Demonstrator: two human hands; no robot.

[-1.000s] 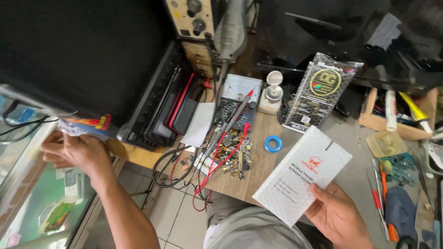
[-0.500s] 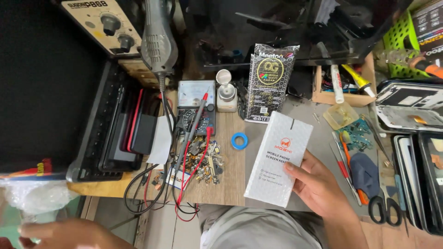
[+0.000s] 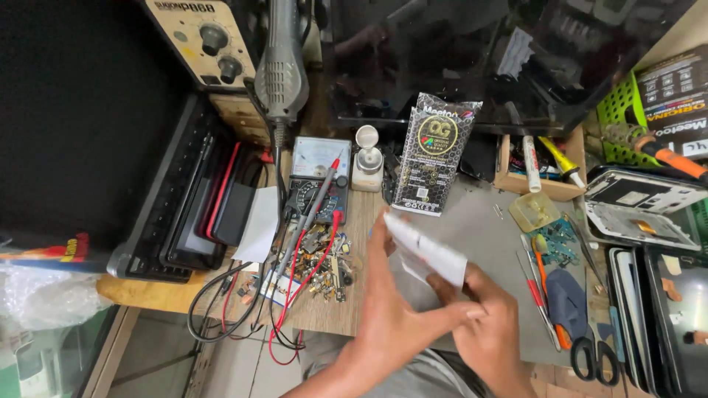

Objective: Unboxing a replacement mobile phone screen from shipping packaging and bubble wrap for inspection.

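Both hands grip the flat white cardboard box point(image 3: 426, 250) in front of the black patterned pouch point(image 3: 434, 153): left hand point(image 3: 391, 313) and right hand point(image 3: 490, 332) at its ends. Opening step; next requires freeing a flap.

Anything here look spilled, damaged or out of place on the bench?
A loose heap of small metal parts lies scattered on the wooden bench edge under tangled red and black multimeter leads, some drooping over the edge. Both hands, left hand and right hand, hold a white flat box. Nothing looks broken.
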